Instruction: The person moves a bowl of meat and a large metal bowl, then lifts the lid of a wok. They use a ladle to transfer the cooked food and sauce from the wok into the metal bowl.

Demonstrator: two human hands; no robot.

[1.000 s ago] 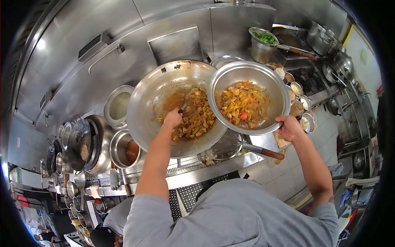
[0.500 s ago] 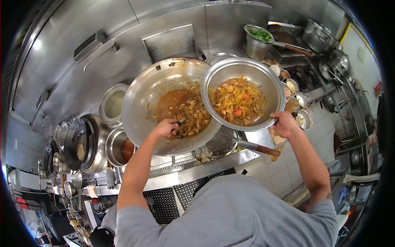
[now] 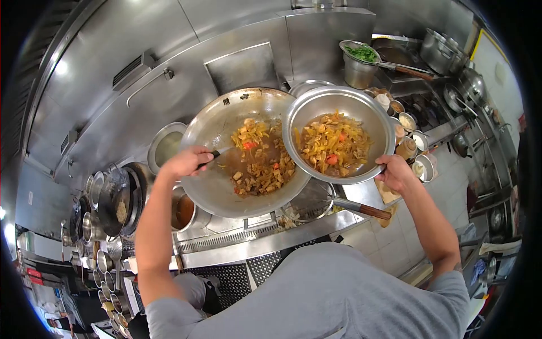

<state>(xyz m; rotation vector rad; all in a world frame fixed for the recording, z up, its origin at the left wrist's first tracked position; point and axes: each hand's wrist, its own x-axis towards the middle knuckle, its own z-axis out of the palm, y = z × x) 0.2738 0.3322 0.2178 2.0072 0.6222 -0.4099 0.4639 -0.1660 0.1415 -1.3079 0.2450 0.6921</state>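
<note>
My left hand (image 3: 191,161) is closed round the black handle of a cooking utensil (image 3: 207,160); its metal end reaches over the wok and is too blurred to tell its kind. Beneath it is a large wok (image 3: 210,195) with brown sauce, chunks of meat, yellow-orange strips and red pieces. My right hand (image 3: 396,172) grips the near right rim of a wide steel bowl (image 3: 289,107). That bowl overlaps the wok's right side and holds a heap of similar stir-fried food (image 3: 333,138).
A strainer with a wooden handle (image 3: 366,210) lies below the bowl. Small seasoning containers (image 3: 406,148) stand to the right. At the back right, a strainer of greens (image 3: 361,53) rests on a pot. Stacked woks (image 3: 116,200) and a pot of brown liquid (image 3: 183,210) are at left.
My left hand has moved left and up with the utensil, out from over the wok's food. More yellow strips and red pieces now show in the wok. My right hand still holds the bowl.
</note>
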